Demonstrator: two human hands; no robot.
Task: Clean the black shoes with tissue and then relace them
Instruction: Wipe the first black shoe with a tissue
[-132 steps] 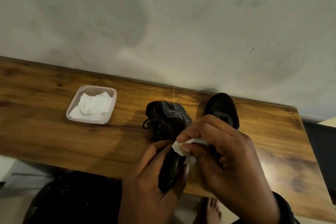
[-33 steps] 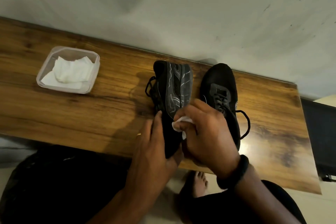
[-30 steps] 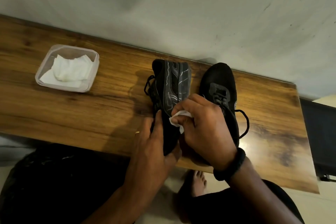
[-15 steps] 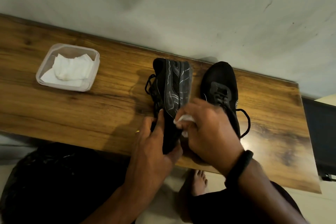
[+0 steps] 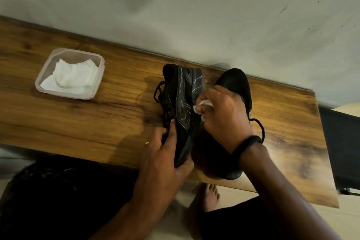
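Observation:
One black shoe lies tilted on its side on the wooden table, its patterned sole facing up and right. My left hand grips its heel end near the table's front edge. My right hand pinches a crumpled white tissue and presses it against the sole's right edge. The second black shoe stands upright just to the right, largely hidden behind my right hand, with a lace loop trailing out.
A clear plastic tub holding white tissues sits on the table at the left. A grey wall runs along the table's far edge. My bare foot shows below the front edge. A dark object stands at the right.
My right hand has rubbed the tissue along the sole, sliding further up toward the toe end. The left hand keeps its grip on the heel. The view has shifted slightly.

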